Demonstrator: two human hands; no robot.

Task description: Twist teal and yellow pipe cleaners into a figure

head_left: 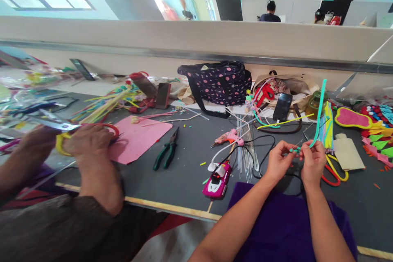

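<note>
We observe our left hand [278, 159] and right hand [313, 159], fingers pinched shut on a teal pipe cleaner [319, 112] rising above the dark table [190, 172], near a pink glue gun [229, 137].

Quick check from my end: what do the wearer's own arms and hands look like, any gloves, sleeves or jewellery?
Both arms are bare from the frame edge to the fingertips: no sleeves, no gloves. The left hand and right hand show no rings, watch or bracelet that I can make out. Fingernails look short and unpainted. Purple fabric lies beneath the forearms.
</note>
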